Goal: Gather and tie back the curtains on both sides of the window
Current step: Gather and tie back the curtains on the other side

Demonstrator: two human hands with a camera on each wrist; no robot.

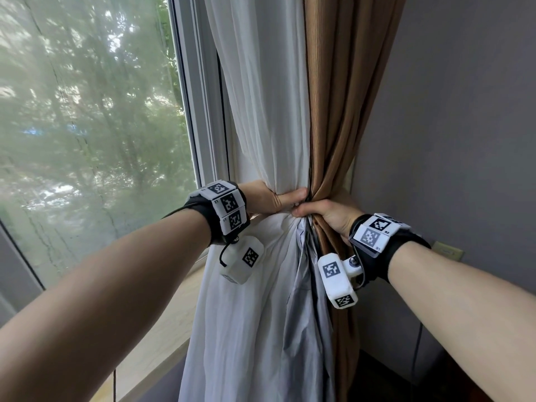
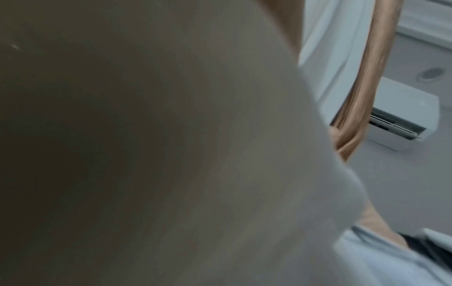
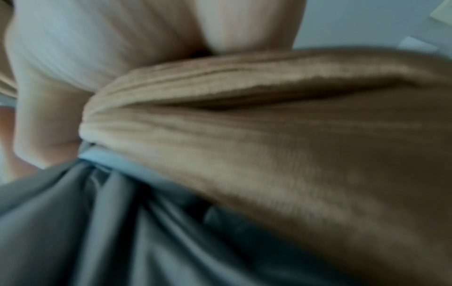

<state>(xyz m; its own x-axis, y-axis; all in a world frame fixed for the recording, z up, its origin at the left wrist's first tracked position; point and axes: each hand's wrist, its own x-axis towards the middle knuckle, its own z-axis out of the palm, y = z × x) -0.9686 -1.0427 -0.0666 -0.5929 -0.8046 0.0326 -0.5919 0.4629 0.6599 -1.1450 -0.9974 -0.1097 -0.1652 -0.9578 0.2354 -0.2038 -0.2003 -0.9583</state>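
Observation:
A white sheer curtain [image 1: 261,117] and a brown striped curtain [image 1: 333,97] hang bunched together at the window's right side. My left hand [image 1: 278,198] grips the white curtain at the pinched waist, thumb across the front. My right hand [image 1: 322,213] grips the brown curtain just right of it, thumb tip almost touching the left thumb. Below the grip the fabric fans out, showing a grey lining [image 1: 301,329]. The right wrist view is filled with brown curtain [image 3: 269,135] and grey lining [image 3: 97,232]. White fabric [image 2: 171,154] covers most of the left wrist view. No tie-back shows.
The window pane [image 1: 92,134] and its white frame [image 1: 200,111] lie to the left, above a pale sill [image 1: 162,323]. A grey wall [image 1: 452,126] with a socket plate [image 1: 448,250] stands right. A wall air conditioner [image 2: 403,116] appears in the left wrist view.

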